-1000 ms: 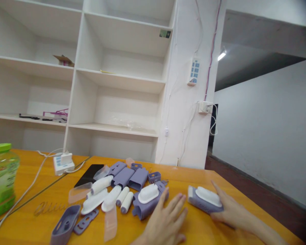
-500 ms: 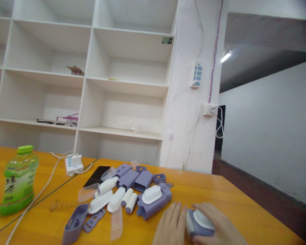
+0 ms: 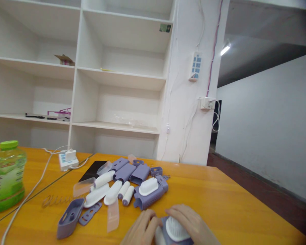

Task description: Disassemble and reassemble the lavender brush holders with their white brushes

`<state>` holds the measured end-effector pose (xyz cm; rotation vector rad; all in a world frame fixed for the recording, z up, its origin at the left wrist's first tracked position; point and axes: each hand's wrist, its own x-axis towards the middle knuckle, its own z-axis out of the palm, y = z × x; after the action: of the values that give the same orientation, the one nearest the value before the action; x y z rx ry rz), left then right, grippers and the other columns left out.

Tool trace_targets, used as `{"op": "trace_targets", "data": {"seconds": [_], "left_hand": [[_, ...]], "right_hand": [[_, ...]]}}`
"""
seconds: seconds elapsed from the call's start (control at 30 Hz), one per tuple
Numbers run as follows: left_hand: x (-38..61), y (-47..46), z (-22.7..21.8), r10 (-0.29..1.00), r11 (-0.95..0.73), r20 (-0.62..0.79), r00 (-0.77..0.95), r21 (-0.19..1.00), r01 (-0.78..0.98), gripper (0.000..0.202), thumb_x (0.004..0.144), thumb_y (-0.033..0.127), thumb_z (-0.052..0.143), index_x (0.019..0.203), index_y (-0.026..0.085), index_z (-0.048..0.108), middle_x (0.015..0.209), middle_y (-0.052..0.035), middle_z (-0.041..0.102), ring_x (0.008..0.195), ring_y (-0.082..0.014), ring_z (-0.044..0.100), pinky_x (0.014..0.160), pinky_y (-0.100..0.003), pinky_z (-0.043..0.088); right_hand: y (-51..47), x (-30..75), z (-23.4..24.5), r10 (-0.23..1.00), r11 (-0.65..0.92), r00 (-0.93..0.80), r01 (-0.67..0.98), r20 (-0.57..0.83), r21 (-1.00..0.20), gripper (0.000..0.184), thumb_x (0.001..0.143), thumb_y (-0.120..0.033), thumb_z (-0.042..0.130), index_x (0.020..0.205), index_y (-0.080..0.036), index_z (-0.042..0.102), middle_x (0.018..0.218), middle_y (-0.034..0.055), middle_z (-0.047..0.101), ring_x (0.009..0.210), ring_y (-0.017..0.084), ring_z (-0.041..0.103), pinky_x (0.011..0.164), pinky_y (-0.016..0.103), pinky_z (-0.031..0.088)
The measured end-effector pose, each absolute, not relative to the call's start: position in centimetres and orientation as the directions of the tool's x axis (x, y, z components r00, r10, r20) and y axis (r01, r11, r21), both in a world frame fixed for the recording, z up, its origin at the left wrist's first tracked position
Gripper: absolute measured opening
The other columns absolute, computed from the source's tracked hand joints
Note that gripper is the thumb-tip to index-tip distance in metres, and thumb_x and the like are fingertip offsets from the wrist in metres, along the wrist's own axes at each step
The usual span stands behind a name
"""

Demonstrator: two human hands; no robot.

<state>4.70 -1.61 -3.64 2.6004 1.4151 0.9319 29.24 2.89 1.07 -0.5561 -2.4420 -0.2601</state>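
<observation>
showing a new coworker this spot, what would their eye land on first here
Probably the jumble of purple casings and white rollers lying mid-table on the orange tabletop. Next might come the purple-and-white piece at the bottom of the view, between the left hand and the right hand. The green-capped bottle at the far left also stands out.

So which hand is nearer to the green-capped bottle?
Left. The left hand is right of the bottle, across the table; the right hand is farther right, over the white-topped purple piece.
</observation>
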Motion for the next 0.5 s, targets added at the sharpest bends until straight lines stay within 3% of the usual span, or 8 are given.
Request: {"op": "trace_targets", "data": {"seconds": [0.2,0.3,0.5], "left_hand": [[6.4,-2.5,-1.8,0.873,-0.477,0.301,0.383,0.365,0.8,0.031,0.092,0.02,0.059,0.123,0.022,0.057,0.122,-0.0089,0.066,0.113,-0.0252,0.064,0.101,-0.036,0.05],[6.7,-2.6,-1.2,0.861,-0.504,0.296,0.414,0.387,0.772,0.04,0.092,0.023,0.061,0.131,0.023,0.054,0.128,-0.0092,0.062,0.119,-0.0252,0.06,0.105,-0.036,0.048],[6.6,-2.7,-1.2,0.834,-0.551,0.3,0.464,0.389,0.738,0.068,0.083,0.039,0.073,0.143,0.023,0.047,0.125,-0.0099,0.059,0.114,-0.0258,0.061,0.102,-0.035,0.05]], "right_hand": [[1.7,28.8,1.7,0.359,0.856,-0.678,0.512,0.641,0.063,0.035,0.094,-0.038,0.064,0.125,-0.023,0.062,0.113,0.0099,0.076,0.098,0.028,0.074,0.083,0.033,0.059],[1.5,28.5,1.9,0.397,0.846,-0.674,0.532,0.623,0.036,0.032,0.094,-0.035,0.061,0.124,-0.023,0.061,0.11,0.01,0.075,0.095,0.027,0.072,0.082,0.034,0.057],[1.5,28.1,2.3,0.522,0.828,-0.678,0.548,0.518,-0.117,0.012,0.096,-0.032,0.052,0.095,-0.022,0.058,0.091,0.007,0.064,0.084,0.024,0.061,0.076,0.034,0.05]]}}
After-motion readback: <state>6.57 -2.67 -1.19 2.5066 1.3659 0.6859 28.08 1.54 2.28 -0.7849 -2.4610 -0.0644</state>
